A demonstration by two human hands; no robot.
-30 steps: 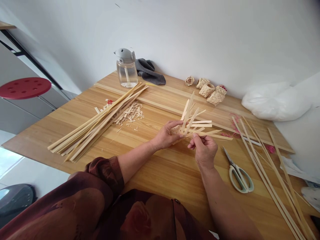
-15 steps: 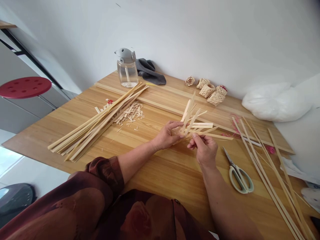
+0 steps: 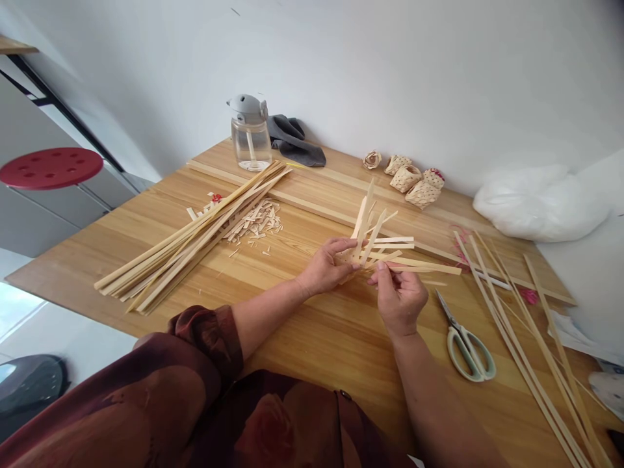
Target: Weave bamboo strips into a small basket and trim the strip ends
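Observation:
A half-woven piece of pale bamboo strips [image 3: 371, 240] hangs just above the wooden table [image 3: 302, 331], its loose ends fanning up and to the right. My left hand [image 3: 325, 265] is closed round its woven base from the left. My right hand [image 3: 398, 296] pinches one of the strips that stick out to the right, thumb and forefinger pressed together near the base.
A long bundle of bamboo strips [image 3: 195, 237] and offcuts [image 3: 256, 224] lie at left. Scissors [image 3: 465, 341] lie right of my right hand, more strips [image 3: 526, 344] beyond. At the wall stand a spray bottle [image 3: 250, 133], a grey cloth [image 3: 292, 140], small woven baskets [image 3: 414, 179] and a white bag [image 3: 536, 201].
Both hands stay on the woven piece. The fan of strips has shifted slightly, and the strip in my right hand now lies lower and reaches further right.

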